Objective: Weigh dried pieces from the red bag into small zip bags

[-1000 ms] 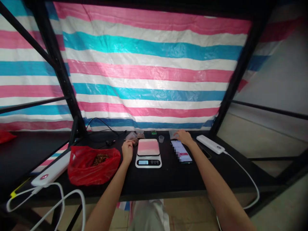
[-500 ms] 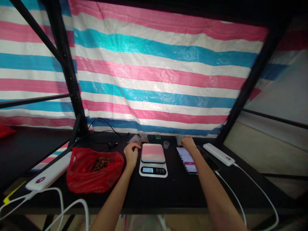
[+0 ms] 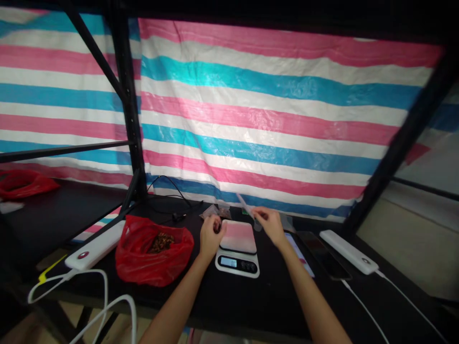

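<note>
Right hand (image 3: pixel 265 218) pinches clear plastic (image 3: pixel 245 204) | left hand (image 3: pixel 210 235), grip unclear | low swing might tip cup (image 3: pixel 257 226) near tabletop's (image 3: pixel 276 298) back edge

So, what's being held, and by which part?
The right hand holds a thin plastic piece by its lower end; for the left hand, I can't tell.

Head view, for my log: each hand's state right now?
Left hand: curled; whether holding anything cannot be told.
Right hand: holding a thin translucent piece.
</note>
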{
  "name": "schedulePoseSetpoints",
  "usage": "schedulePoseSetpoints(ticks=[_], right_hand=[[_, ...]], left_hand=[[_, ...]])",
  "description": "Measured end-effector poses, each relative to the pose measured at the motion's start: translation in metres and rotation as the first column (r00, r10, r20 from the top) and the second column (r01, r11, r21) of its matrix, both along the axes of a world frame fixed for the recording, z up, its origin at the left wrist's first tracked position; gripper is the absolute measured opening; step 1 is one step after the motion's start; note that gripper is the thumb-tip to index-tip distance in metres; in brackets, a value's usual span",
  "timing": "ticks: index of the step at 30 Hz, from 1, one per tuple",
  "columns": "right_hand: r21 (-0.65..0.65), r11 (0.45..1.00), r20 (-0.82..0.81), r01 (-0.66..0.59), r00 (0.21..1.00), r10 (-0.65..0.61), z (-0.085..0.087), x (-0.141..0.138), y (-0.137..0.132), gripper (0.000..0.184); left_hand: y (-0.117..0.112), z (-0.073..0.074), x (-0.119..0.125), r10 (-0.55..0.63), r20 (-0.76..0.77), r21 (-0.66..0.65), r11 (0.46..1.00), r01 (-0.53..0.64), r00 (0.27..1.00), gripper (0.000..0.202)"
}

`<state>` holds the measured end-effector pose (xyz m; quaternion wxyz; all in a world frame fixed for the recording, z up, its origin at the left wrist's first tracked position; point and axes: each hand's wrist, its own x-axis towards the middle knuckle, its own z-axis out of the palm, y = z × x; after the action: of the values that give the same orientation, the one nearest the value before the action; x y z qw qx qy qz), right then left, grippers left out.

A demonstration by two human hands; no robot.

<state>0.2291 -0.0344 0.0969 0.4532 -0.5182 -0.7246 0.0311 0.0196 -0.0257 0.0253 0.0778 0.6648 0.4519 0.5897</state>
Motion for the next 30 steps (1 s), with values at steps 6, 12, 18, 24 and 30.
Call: schedulePoseSetpoints(ticks=[6, 12, 18, 24, 30], right_hand=[[0.058, 0.982, -0.091, -0.178, 0.979, 0.183, -0.034, -0.077, -0.014, 0.016], [0.010, 0.981, -0.272, -0.191, 0.944, 0.187, -0.036, -0.073, -0.016, 0.014], [-0.026, 0.941, -0.466, -0.337, 0.837, 0.287, -0.034, -0.078, -0.020, 0.022], [-0.033, 0.898, -0.453, -0.439, 0.807, 0.378, -0.033, -0.076, -0.023, 0.031], [0.031, 0.921, -0.495, -0.389, 0.794, 0.352, -0.033, -0.075, -0.024, 0.028]], left_hand=[[-0.015, 0.009, -0.003, -0.055, -0.133, 0.133, 0.988, 0.073, 0.990, 0.008], [-0.019, 0.015, -0.004, -0.053, -0.301, 0.168, 0.980, 0.108, 0.952, 0.014], [-0.018, 0.011, -0.003, -0.018, -0.430, 0.176, 0.979, 0.104, 0.903, 0.014], [-0.017, 0.013, -0.005, 0.054, -0.358, 0.095, 0.995, -0.022, 0.932, 0.017], [-0.014, 0.007, -0.006, -0.006, -0.394, 0.134, 0.989, 0.064, 0.919, 0.019]])
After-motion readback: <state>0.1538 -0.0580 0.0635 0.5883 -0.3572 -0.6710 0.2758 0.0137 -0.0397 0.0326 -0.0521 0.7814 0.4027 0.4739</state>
